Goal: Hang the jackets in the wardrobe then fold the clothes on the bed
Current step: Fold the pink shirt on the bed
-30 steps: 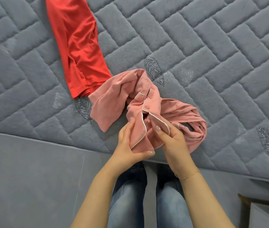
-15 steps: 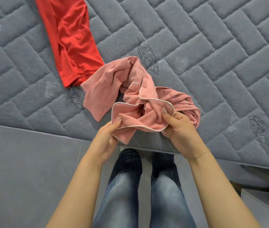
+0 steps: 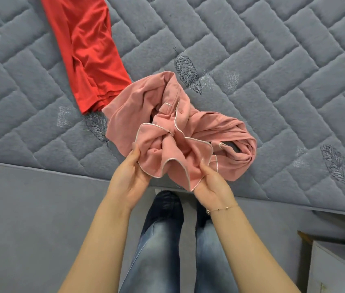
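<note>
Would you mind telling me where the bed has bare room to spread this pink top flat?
The quilted bedspread lies bare right of the pink pyjama top, out to the frame's right edge. It is crowded on the left, where the red garment meets the top, which both the left hand and right hand grip.

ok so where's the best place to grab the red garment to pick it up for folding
Likely the hemmed end of the red garment nearest the bed edge. It lies flat in a long strip with that end toward the person, just left of the pink shirt, so the left hand could pinch its corner from the near side.
</note>
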{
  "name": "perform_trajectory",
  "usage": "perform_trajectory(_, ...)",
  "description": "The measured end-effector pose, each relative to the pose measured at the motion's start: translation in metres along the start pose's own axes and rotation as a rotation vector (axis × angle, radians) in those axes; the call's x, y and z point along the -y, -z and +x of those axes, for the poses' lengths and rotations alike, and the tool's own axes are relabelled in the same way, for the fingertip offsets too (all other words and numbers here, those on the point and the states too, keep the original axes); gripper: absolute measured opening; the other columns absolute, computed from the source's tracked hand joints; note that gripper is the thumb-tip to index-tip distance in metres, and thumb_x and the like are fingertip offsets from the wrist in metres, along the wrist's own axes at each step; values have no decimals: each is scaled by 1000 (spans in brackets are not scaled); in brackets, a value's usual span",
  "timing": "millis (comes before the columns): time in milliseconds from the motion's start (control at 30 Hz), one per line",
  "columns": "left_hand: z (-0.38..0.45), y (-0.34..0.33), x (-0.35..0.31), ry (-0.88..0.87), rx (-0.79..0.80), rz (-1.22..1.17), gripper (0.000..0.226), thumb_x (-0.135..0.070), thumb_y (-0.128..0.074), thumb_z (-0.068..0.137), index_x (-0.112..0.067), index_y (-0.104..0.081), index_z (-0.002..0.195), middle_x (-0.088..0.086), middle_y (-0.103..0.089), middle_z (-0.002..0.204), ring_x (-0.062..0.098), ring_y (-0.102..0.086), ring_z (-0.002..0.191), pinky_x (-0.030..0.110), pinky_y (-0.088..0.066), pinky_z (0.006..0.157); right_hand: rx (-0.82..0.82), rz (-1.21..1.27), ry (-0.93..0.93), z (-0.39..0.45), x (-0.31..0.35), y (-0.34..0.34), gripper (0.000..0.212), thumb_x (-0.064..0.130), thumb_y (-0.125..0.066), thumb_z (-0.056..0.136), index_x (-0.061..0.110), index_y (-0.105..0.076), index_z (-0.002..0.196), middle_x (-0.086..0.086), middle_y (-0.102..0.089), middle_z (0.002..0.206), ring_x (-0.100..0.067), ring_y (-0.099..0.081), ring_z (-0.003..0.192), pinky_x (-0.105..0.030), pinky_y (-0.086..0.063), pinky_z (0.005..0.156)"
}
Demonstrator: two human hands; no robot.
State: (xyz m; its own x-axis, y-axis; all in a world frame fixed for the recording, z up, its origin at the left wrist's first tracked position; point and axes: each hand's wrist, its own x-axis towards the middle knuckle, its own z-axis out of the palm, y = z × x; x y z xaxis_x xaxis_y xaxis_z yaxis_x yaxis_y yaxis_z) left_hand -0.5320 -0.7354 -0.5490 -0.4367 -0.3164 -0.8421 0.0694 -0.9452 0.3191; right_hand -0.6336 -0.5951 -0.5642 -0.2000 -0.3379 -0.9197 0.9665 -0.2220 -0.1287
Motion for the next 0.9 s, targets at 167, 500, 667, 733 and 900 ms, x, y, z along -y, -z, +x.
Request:
perform_trajectory(167,5,5,-26,-36,116,24,44,-12,-24,107,15,-59,114,24,-67,116,27,-66,110,31,-56,88,69,85,0,-3,31,-4,40,26,-41,105,-3,-55,129,-24,-63,123,-30,-62,112,-47,-45,105)
perform_trajectory(500,11,-1,-61,-163,162,455,36,-18,-39,101,-2,-63,123,11,-68,119,17,-66,109,30,-56,90,234,-352,155,-17,84,-3,27,18,-55,92,7,-69,112,-9,-72,108,-17,-68,95,-28,-58,80)
perform_trajectory(667,21,-16,-66,-58,215,220,55,-26,-57,93,-2,-46,142,21,-53,140,28,-51,130,38,-39,112,316,133,85,5,92,10,46,5,-58,81,19,-52,123,-16,-55,137,-26,-53,127,-40,-42,109)
perform_trajectory(733,35,-17,-58,-17,154,45,50,-25,-42,101,-1,-41,145,22,-56,137,30,-56,123,36,-42,109,216,-67,146,18,79,8,44,1,-57,86,19,-49,124,-10,-60,125,-20,-60,112,-32,-49,99)
perform_trajectory(900,55,-14,-36,-29,70,49,39,-22,-50,92,-9,-54,127,7,-71,108,16,-68,98,36,-55,88,-120,-412,167,42,37,8,39,41,-61,93,13,-60,120,-7,-65,114,-22,-65,103,-38,-57,83)
